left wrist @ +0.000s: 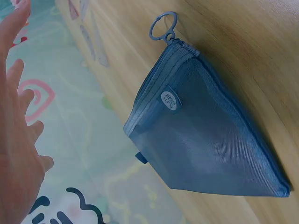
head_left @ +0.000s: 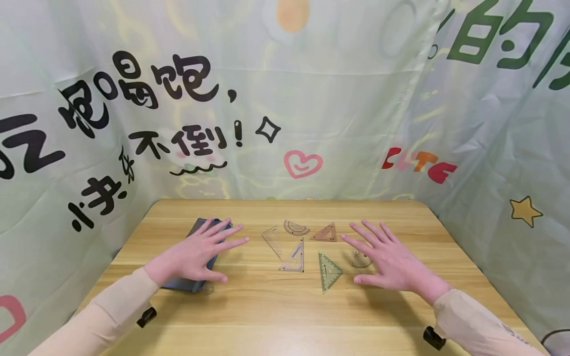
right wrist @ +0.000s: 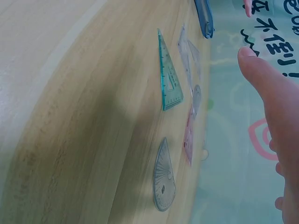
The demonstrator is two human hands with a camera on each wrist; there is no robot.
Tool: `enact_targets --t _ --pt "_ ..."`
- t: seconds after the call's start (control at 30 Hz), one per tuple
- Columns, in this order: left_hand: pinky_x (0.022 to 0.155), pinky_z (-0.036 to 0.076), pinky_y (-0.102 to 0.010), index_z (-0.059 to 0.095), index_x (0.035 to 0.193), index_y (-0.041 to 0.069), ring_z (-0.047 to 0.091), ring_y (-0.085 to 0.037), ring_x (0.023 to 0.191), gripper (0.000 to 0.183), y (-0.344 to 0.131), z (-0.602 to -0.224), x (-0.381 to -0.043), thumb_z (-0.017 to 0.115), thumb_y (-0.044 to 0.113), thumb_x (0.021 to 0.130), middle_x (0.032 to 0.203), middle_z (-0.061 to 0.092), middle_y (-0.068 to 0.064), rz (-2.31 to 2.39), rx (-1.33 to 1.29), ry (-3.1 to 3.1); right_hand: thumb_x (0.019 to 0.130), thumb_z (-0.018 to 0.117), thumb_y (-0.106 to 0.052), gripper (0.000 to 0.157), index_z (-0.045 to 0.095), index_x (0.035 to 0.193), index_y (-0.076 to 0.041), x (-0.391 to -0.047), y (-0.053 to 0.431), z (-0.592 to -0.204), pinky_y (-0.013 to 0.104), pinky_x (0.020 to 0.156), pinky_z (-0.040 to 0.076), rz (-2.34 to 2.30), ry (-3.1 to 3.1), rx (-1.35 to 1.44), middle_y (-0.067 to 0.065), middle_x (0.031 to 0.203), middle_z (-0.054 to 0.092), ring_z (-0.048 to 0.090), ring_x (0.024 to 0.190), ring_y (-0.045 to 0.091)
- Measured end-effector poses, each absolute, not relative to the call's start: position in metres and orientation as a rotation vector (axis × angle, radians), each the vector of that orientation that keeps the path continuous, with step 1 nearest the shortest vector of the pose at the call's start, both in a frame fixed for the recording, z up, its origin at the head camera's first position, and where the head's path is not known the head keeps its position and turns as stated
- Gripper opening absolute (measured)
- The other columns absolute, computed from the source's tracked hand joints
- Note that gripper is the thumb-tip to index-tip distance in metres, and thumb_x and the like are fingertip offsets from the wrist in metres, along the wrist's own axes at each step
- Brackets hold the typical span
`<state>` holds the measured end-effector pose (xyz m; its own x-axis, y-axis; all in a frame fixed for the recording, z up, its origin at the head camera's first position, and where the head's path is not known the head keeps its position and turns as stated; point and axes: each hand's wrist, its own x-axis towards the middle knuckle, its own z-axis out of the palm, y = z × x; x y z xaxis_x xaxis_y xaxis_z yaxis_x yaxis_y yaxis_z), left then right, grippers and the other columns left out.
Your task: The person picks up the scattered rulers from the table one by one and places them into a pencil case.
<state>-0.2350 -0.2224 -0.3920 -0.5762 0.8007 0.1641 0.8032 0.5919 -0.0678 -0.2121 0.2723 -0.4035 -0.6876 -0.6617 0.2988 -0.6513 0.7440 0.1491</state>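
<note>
My left hand (head_left: pixel 196 254) hovers with spread fingers over a dark blue zip pouch (left wrist: pixel 201 135), which lies on the left of the table with a ring (left wrist: pixel 164 27) on its zipper pull. On the other side, my right hand (head_left: pixel 392 259), fingers also spread, is held above a clear protractor (right wrist: pixel 164 179) and partly covers it in the head view. Between the hands lie a green set square (head_left: pixel 328 273), a reddish set square (head_left: pixel 327 233), another protractor (head_left: pixel 296 228) and two clear set squares, one upright-edged (head_left: pixel 299 257) and one slanting (head_left: pixel 270 241). Neither hand holds anything.
The light wooden table (head_left: pixel 276 311) is enclosed at the back and sides by a printed cloth (head_left: pixel 338 109) with lettering and drawings. Dark wrist cameras sit under the left sleeve (head_left: pixel 116 301) and the right sleeve (head_left: pixel 472 316).
</note>
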Motion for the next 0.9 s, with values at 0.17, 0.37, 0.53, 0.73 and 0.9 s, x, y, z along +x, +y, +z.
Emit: enact_targets --t 0.17,0.37,0.53,0.73,0.9 --pt "0.116 0.023 -0.073 0.027 0.157 0.031 0.021 -0.041 0.151 0.090 -0.224 -0.393 -0.235 0.055 0.074 0.083 0.166 0.020 -0.004 -0.066 -1.297 -2.652 0.077 0.068 -0.067 0.094 0.032 0.155 -0.030 -0.214 0.271 -0.403 0.064 0.123 0.014 -0.006 -2.631 0.993 0.006 0.164 0.026 0.025 0.149 0.038" --pt "0.113 0.024 -0.076 0.026 0.157 0.031 0.021 -0.042 0.150 0.092 -0.224 -0.397 -0.234 0.068 0.063 0.081 0.166 0.020 -0.006 -0.097 -1.218 -2.687 0.077 0.070 -0.065 0.094 0.032 0.155 -0.030 -0.215 0.269 -0.403 0.067 0.116 0.025 0.026 -2.664 0.976 0.005 0.164 0.025 0.023 0.149 0.037" --pt "0.112 0.024 -0.077 0.026 0.157 0.032 0.021 -0.041 0.151 0.092 -0.225 -0.403 -0.232 0.070 0.060 0.081 0.166 0.020 -0.005 -0.108 -1.166 -2.700 0.078 0.069 -0.064 0.094 0.029 0.156 -0.032 -0.216 0.268 -0.403 0.065 0.119 0.022 0.048 -2.688 0.950 0.005 0.164 0.024 0.022 0.150 0.037" --pt "0.111 0.025 -0.077 0.027 0.157 0.030 0.022 -0.041 0.150 0.093 -0.227 -0.414 -0.225 0.071 0.059 0.080 0.166 0.018 -0.004 -0.194 -1.066 -2.731 0.080 0.065 -0.067 0.093 0.027 0.156 -0.032 -0.220 0.267 -0.405 0.064 0.119 0.024 0.066 -2.695 0.917 0.005 0.165 0.023 0.023 0.150 0.036" --pt "0.110 0.030 -0.076 0.027 0.157 0.028 0.028 -0.042 0.148 0.093 -0.226 -0.424 -0.220 0.072 0.056 0.080 0.165 0.021 -0.008 -0.253 -0.959 -2.738 0.080 0.063 -0.069 0.093 0.026 0.157 -0.031 -0.223 0.264 -0.406 0.064 0.119 0.025 0.104 -2.697 0.902 0.006 0.164 0.025 0.025 0.149 0.037"
